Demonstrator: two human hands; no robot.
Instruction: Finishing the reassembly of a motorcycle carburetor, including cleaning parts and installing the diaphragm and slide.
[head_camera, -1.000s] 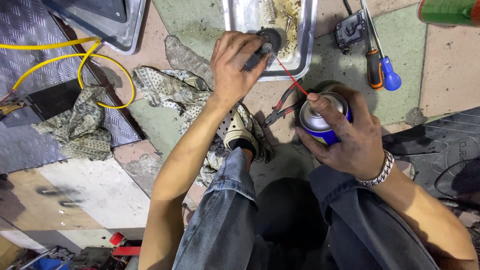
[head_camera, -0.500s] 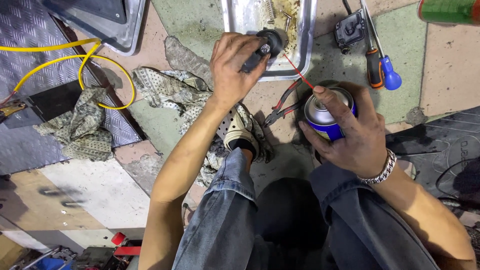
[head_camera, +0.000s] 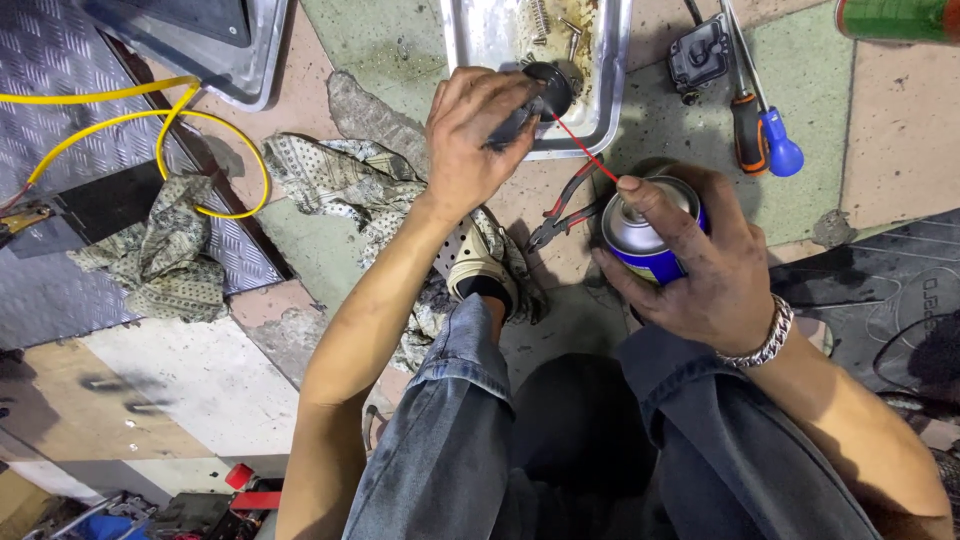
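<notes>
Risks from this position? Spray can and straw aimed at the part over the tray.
1. The thin red straw alone links the spray can to the dark round part; a small wobble of the right hand could send spray past it.
2. The left hand holds the part at the metal tray edge, so drips may land on the floor.
3. Rags nearby could soak overspray.

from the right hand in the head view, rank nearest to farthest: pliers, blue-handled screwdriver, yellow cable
1. Pliers: just left of the right hand, on the floor.
2. Blue-handled screwdriver: above and right of it, beside the metal tray.
3. Yellow cable: far left.
</notes>
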